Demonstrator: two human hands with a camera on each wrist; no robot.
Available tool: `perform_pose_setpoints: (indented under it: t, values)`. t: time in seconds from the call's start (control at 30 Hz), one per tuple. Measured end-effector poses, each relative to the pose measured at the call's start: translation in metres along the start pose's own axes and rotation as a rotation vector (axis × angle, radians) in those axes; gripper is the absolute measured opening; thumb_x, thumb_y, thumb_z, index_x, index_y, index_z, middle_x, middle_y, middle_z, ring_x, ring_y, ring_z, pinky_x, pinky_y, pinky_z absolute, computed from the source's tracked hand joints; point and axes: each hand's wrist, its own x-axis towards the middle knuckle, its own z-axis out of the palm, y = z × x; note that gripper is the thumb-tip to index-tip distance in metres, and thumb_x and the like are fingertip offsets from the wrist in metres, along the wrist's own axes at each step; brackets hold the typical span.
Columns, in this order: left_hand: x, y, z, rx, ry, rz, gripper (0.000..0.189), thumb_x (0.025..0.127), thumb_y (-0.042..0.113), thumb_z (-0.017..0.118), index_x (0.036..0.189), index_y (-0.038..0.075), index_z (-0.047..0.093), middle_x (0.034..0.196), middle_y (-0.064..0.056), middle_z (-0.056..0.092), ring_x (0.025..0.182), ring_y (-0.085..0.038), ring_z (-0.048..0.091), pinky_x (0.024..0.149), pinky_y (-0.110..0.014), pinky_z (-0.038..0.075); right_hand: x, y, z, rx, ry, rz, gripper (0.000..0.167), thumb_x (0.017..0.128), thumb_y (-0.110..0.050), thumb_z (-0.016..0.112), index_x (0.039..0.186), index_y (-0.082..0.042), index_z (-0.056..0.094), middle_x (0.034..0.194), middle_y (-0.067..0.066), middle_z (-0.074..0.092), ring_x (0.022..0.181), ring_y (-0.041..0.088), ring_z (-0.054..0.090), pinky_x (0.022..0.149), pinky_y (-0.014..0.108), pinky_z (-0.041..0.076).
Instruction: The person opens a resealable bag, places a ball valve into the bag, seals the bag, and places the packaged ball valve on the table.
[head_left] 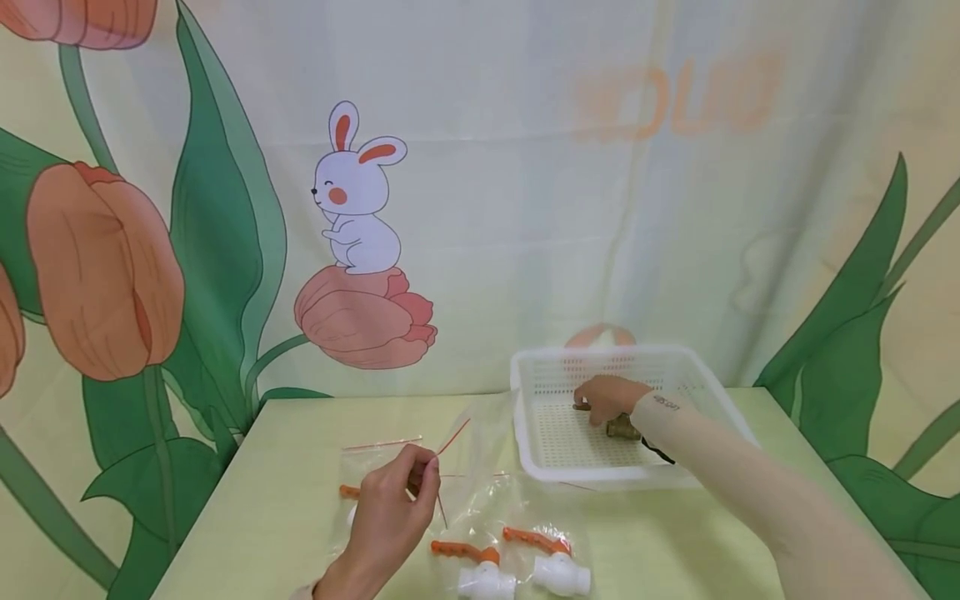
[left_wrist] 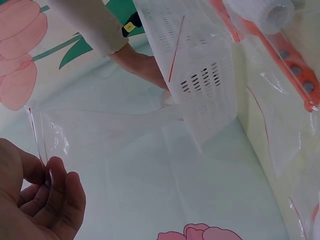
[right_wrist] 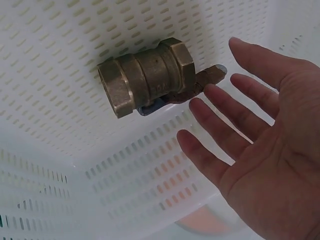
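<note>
My left hand (head_left: 390,508) pinches the edge of a clear zip bag (left_wrist: 85,135) with a red strip. In the left wrist view the bag stretches flat from the fingertips toward the basket, with nothing visible inside. A brass ball valve (right_wrist: 145,75) lies on the floor of a white perforated plastic basket (head_left: 527,433). Its worn brown lever handle (right_wrist: 202,84) points toward my right hand (right_wrist: 270,150). That hand reaches down inside the basket, fingers spread and nearly straight, with the fingertips right at the lever's end.
White plastic valves (head_left: 561,575) with orange handles (head_left: 465,550) lie in clear zip bags in front of the basket. Another bagged valve with an orange handle (head_left: 348,492) is partly hidden behind my left hand. A printed curtain (head_left: 480,250) hangs behind the table (head_left: 247,517).
</note>
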Motion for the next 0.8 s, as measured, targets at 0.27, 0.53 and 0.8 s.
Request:
perform_pose_setpoints:
  t: [0.27,0.53,0.8]
  values:
    - [-0.001,-0.002,-0.001,-0.003,-0.01,-0.008,0.019,0.082,-0.005,0.07,0.084,0.012,0.062,0.062,0.011,0.058,0.056,0.009,0.05,0.051,-0.013,0.045,0.008,0.002,0.006,0.011,-0.014,0.024,0.05,0.088,-0.007,0.067,0.136,-0.013,0.056,0.139,0.008,0.058,0.093,0.019,0.05,0.072,0.035,0.041]
    - [-0.001,-0.004,-0.002,0.002,-0.011,0.002,0.02,0.081,-0.006,0.071,0.084,0.012,0.062,0.062,0.011,0.059,0.056,0.008,0.051,0.051,-0.01,0.043,0.013,0.001,0.013,-0.051,0.049,-0.038,0.037,0.088,-0.005,0.067,0.123,-0.013,0.064,0.118,0.005,0.067,0.09,0.017,0.059,0.077,0.037,0.052]
    - [-0.002,-0.005,-0.004,0.009,-0.031,-0.019,0.02,0.082,-0.004,0.071,0.084,0.013,0.062,0.062,0.013,0.057,0.056,0.01,0.049,0.051,-0.008,0.041,0.013,-0.011,0.024,-0.167,0.125,-0.15,0.011,0.084,-0.008,0.073,0.08,-0.016,0.066,0.076,-0.004,0.059,0.067,0.013,0.045,0.063,0.03,0.043]
